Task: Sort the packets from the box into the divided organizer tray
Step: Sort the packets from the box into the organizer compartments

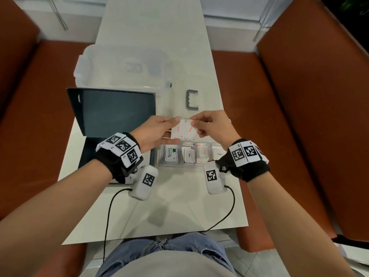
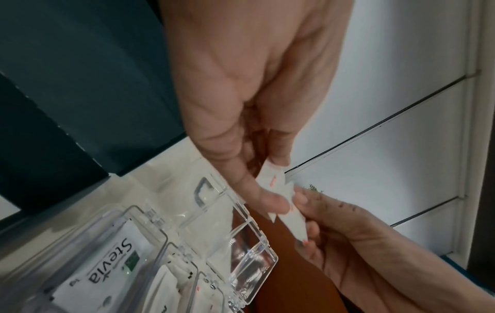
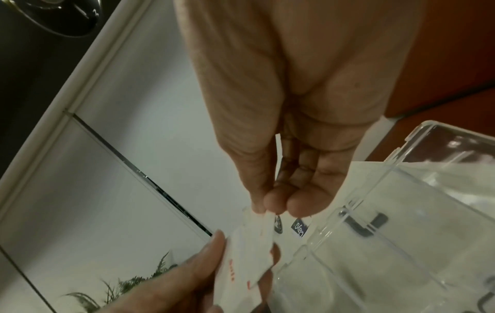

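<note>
A small stack of white packets with red print (image 1: 184, 130) hangs above the clear divided organizer tray (image 1: 179, 165). My left hand (image 1: 176, 130) pinches the packets (image 2: 294, 220) from the left between thumb and fingers. My right hand (image 1: 196, 126) pinches the top edge of one of the packets (image 3: 246, 254). In the tray's near row lie a Stevia packet (image 1: 170, 153), pepper packets (image 1: 188, 155), red-printed packets (image 1: 203, 153) and sugar packets (image 1: 218, 153). The dark box (image 1: 89, 154) lies left of the tray with its lid (image 1: 115, 112) raised; my left forearm hides its inside.
A large clear plastic bin (image 1: 123, 66) stands behind the dark box. A grey U-shaped handle (image 1: 192, 99) lies on the white table beyond the hands. Orange-brown seats (image 1: 299, 116) flank the narrow table. Cables run from the wrist cameras toward my lap.
</note>
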